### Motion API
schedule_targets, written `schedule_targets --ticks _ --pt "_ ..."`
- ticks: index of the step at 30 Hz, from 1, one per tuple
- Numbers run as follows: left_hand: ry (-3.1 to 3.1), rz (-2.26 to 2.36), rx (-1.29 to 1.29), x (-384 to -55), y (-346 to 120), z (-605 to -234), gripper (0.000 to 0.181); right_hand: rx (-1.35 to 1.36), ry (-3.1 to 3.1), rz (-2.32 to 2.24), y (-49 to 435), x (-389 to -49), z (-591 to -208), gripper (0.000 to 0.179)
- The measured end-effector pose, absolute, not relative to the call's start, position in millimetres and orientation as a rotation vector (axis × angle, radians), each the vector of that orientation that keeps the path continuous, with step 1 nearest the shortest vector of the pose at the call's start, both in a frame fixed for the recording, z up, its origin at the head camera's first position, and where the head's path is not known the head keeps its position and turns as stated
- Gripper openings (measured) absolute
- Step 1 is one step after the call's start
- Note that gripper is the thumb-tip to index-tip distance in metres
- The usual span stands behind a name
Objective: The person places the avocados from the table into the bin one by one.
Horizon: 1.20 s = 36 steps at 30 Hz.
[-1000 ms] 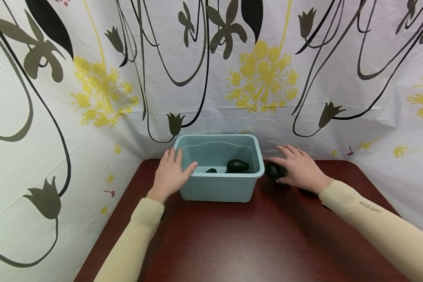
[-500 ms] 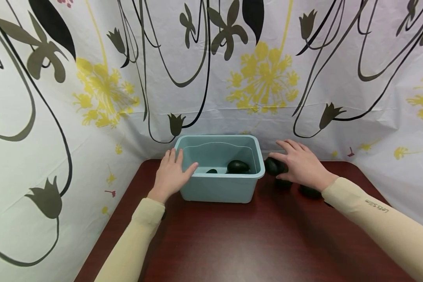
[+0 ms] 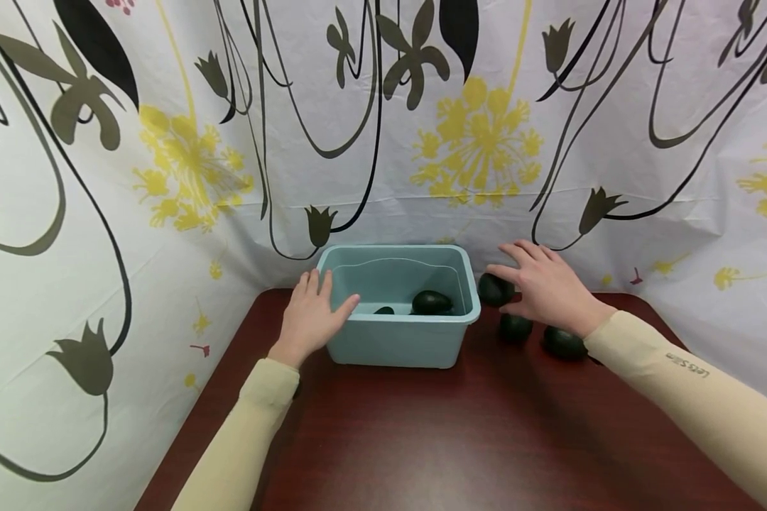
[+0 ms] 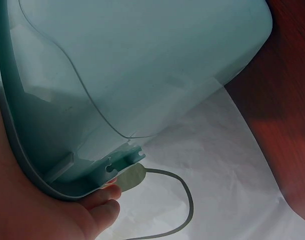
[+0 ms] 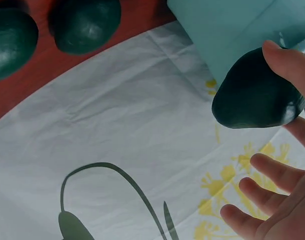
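In the head view my right hand (image 3: 552, 289) pinches a dark green avocado (image 3: 495, 289) between thumb and index finger, right of the pale blue plastic bin (image 3: 396, 342). The right wrist view shows this held avocado (image 5: 255, 95) off the table, with the other fingers spread apart from it. My left hand (image 3: 309, 314) rests against the bin's left rim, its fingers fairly straight and its thumb spread over the front corner. In the left wrist view, fingertips (image 4: 108, 212) show beyond the rim. Inside the bin lies one avocado (image 3: 431, 302); a second dark piece (image 3: 384, 310) is mostly hidden.
Two more avocados, a nearer one (image 3: 563, 343) and one beside it (image 3: 515, 327), lie on the dark red table (image 3: 409, 440) right of the bin. A patterned white cloth (image 3: 383, 170) hangs close behind the bin and along the left side.
My right hand has lifted the avocado up off the table, uncovering the two lying beneath and beside it. The left hand and the bin have stayed in place.
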<state>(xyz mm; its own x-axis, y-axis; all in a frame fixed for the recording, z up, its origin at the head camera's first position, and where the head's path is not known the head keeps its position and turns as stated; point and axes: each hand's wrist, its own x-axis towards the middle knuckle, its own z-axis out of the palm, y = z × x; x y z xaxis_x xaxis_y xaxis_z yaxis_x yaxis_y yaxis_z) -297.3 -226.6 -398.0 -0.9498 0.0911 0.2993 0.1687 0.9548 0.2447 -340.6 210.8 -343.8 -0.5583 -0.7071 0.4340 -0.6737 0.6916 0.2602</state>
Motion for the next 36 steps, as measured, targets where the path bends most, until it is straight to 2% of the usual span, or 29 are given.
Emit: schedule_targets --ticks 17,36 --pt "-2.816 -0.389 -0.188 -296 -226 -398 0.102 1.074 -2.359 -0.057 187 -338 -321 0.079" --pt "-2.805 -0.387 -0.191 -296 -226 -398 0.101 1.147 -2.316 -0.028 139 -352 -323 0.075"
